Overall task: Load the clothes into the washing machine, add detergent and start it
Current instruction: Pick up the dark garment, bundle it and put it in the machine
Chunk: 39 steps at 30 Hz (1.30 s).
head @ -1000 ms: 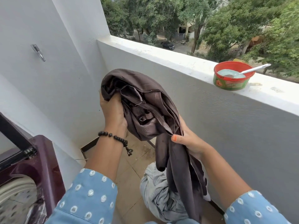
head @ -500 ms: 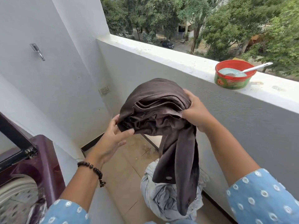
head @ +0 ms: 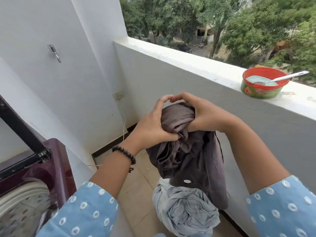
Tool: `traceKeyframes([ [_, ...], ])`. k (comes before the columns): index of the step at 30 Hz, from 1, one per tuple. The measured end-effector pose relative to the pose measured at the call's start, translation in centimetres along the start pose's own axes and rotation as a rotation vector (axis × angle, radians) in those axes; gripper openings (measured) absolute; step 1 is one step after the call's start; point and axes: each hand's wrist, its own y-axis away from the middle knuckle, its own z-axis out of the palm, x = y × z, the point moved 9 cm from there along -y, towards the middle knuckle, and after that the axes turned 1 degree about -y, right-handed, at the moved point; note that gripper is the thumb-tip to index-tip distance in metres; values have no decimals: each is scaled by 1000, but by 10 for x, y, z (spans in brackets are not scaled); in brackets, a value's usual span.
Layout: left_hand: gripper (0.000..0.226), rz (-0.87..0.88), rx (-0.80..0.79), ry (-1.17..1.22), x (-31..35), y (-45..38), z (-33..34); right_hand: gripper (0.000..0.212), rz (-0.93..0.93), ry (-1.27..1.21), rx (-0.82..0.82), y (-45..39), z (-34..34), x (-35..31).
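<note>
While a red tub (head: 261, 86) of pale blue-green detergent powder (head: 259, 80) sat on the white parapet ledge (head: 196, 65) at the right, with a metal spoon (head: 287, 76) lying in the powder and its handle sticking out past the rim, the washing machine (head: 34, 177) stood at the lower left with its dark lid (head: 18, 130) raised; only a blurred part of the perforated drum (head: 20, 207) showed, and what lay inside could not be told. Between the maroon machine and the parapet wall ran a narrow strip of tiled floor (head: 133, 190), where a light grey bundle of clothes (head: 184, 211) lay close to the wall's foot. Above that bundle hung the dark brown garment (head: 191, 151), crumpled and slightly shiny, bunched at its top and trailing down in folds. Left hand (head: 152, 124) and right hand (head: 203, 115) both gripped the bunched top, fingers curled over it and thumbs pressed into the cloth, fingertips nearly meeting above.
</note>
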Motion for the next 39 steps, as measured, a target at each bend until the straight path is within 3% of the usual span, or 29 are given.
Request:
traceKeyframes([
  [5,81,59,131,370,-5,-6,-23,90,12,-538,-16,9,-2,24],
  [9,67,103,209,720,-14,-16,-47,121,82,-616,-112,16,25,51],
  [12,67,122,263,901,-18,-21,-59,131,156,-641,-133,15,42,69],
  [14,67,110,294,1002,-24,-22,-61,120,159,-669,-109,14,47,69],
  [16,72,52,307,1100,-35,-22,-54,90,150,-726,-12,11,46,67],
  [18,63,-31,291,1162,-50,-22,-40,69,150,-777,110,10,40,66],
  [20,50,-121,274,1092,-65,-18,-31,62,146,-800,209,9,28,70],
  [22,59,-216,188,981,-82,-12,-23,60,151,-799,260,8,17,74],
  [26,110,-372,-143,726,-105,3,-16,55,185,-623,236,8,0,74],
  [29,149,-375,-369,541,-97,6,-23,54,223,-466,137,1,1,71],
  [35,141,-97,-489,-382,-37,-27,-3,49,199,22,-14,-16,21,38],
  [37,137,-21,-454,-460,-22,-36,13,56,169,133,-32,-20,22,26],
  [39,123,9,-381,-336,-17,-41,18,65,131,171,-15,-20,16,21],
])
